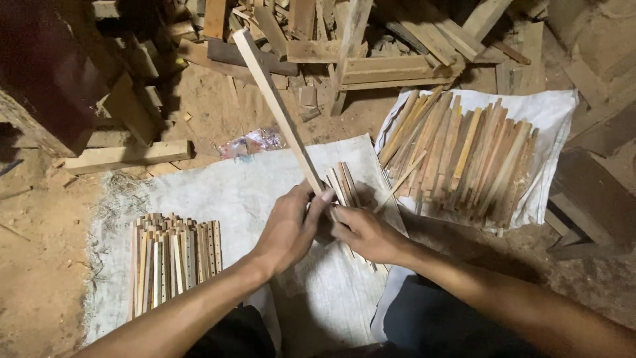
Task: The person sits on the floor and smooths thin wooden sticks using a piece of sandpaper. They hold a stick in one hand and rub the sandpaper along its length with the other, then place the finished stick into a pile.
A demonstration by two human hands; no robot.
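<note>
Hands meet at centre of the head view, over a white woven sack spread on the dirt floor. My left hand has its fingers curled narrow around the lower end of a long wooden slat, which slants up and away to the left from the grip, its far end over the scrap lumber pile. My right hand is closed on a small bundle of short wooden strips, touching the left fingers; the strips fan out just above both hands. Left of and below the left fingers, well apart, a flat row of perforated wooden strips lies on the sack. Right of the right fingers, a heap of rough wooden sticks sits on a second white sack. A crumpled plastic wrapper lies beyond the fingers, near the slat.
</note>
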